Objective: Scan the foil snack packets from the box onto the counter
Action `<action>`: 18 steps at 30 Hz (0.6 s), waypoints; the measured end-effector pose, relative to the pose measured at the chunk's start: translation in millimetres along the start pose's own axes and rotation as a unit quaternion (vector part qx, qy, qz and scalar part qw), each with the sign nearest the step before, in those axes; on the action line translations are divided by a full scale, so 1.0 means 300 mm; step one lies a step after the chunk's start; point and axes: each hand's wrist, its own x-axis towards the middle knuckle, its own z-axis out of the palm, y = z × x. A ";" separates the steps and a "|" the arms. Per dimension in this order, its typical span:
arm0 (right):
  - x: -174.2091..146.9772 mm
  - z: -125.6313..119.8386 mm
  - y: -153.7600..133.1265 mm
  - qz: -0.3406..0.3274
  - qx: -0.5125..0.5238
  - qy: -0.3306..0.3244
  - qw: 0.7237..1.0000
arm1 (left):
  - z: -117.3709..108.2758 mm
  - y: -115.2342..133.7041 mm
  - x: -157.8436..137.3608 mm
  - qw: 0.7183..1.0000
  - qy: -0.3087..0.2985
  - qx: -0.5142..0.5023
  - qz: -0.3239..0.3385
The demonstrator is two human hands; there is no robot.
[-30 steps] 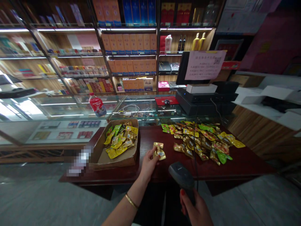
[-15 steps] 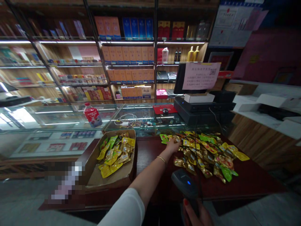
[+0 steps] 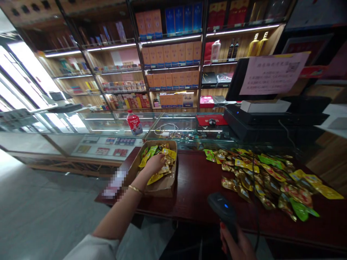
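Left hand [image 3: 155, 163] is being lowered, fingers curled, onto the snack packets [image 3: 158, 164] in the cardboard box [image 3: 162, 186] on the bench [image 3: 195, 187]; whether one is being held cannot be told; right hand [image 3: 238, 247] is gripping the scanner [image 3: 223, 209]; judged: a packet is being dropped off; reaching for the loose pile [image 3: 265, 180] is likely needed next.

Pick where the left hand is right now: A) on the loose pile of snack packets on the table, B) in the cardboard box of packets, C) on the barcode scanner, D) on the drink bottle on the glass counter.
B: the left hand reaches into the cardboard box and rests on the packets there, while the right hand grips the barcode scanner.
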 end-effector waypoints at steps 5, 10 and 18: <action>0.119 0.051 0.062 -0.060 -0.011 -0.050 0.997 | 0.042 -0.023 0.120 0.999 -0.026 0.019 -0.020; 0.212 0.072 0.086 -0.089 0.004 -0.078 0.993 | -0.007 0.005 0.084 1.000 0.005 -0.019 0.009; 0.219 0.066 0.113 -0.077 0.019 -0.095 0.992 | 0.148 0.168 -0.254 0.917 0.091 -0.372 0.116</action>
